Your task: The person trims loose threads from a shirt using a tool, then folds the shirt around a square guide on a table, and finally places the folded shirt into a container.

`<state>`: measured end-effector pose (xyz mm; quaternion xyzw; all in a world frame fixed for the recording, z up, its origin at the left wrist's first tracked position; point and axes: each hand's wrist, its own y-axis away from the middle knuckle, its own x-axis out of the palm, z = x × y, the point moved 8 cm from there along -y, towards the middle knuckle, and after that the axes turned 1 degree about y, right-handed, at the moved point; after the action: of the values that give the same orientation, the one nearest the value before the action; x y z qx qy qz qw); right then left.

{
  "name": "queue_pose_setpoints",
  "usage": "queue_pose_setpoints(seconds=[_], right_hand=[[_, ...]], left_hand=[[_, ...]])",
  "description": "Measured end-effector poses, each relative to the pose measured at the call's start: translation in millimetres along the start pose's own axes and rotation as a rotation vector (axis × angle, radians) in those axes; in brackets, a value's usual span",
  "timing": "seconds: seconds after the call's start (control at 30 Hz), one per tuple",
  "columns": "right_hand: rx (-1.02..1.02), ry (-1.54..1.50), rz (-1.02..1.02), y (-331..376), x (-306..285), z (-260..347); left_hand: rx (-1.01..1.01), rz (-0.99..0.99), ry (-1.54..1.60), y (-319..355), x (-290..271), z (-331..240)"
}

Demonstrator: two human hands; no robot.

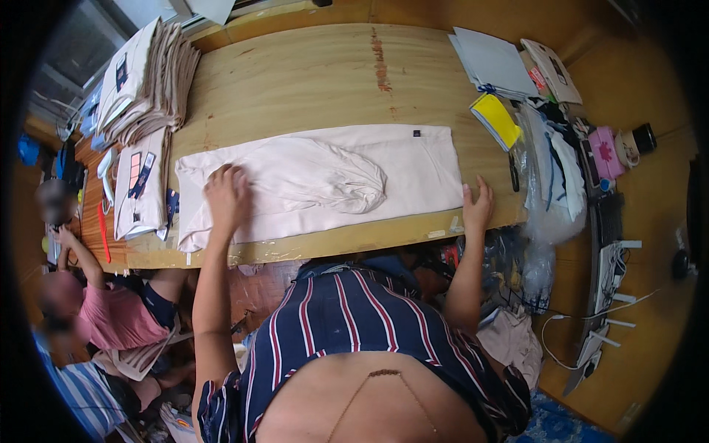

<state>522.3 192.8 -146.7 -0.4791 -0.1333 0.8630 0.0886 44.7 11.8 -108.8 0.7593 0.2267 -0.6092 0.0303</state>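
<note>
A pale pink garment (421, 173) lies lengthwise across the near part of the wooden table. Its right end is flat and carries a small dark label; a rounded, wrinkled fold of the same cloth bulges over its middle. My left hand (227, 193) rests palm down on the left part of the cloth, fingers slightly bent and a little blurred, with no cloth visibly pinched. At the garment's right edge, my right hand (478, 203) stands with thumb and fingers apart, holding nothing. What lies beneath the fold is hidden.
Tall stacks of folded pale garments (151, 85) and a tagged garment (142, 184) stand on the left. Light sheets (491, 63), a yellow packet (496, 120) and clear plastic bags (550, 214) lie on the right. Another person (122, 310) sits at the left.
</note>
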Motion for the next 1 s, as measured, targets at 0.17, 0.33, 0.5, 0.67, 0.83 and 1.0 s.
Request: queue_pose_setpoints(seconds=[0.17,0.33,0.5,0.67,0.83,1.0], right_hand=[[0.075,-0.381,-0.047,-38.7,-18.4,2.9],[-0.055,-0.361,0.121,-67.3,-1.0,31.3],[-0.089,-0.679,0.439,-70.2,28.3,32.6],[0.141,-0.911,0.856,-19.6,26.6,36.4],[0.344,-0.705,0.542,18.0,2.7,-6.0],[0.382,-0.24,0.208,24.7,-14.5,-24.3]], left_hand=[[0.547,0.119,0.499,-79.1,77.1,-197.9],[0.516,0.344,0.529,-114.9,150.8,-307.0],[0.636,0.846,0.542,-107.2,139.9,-341.2],[0.657,1.029,0.821,-110.7,97.2,-353.9],[0.688,0.503,0.638,-120.9,142.6,-349.8],[0.607,0.198,0.398,-92.8,124.5,-338.7]])
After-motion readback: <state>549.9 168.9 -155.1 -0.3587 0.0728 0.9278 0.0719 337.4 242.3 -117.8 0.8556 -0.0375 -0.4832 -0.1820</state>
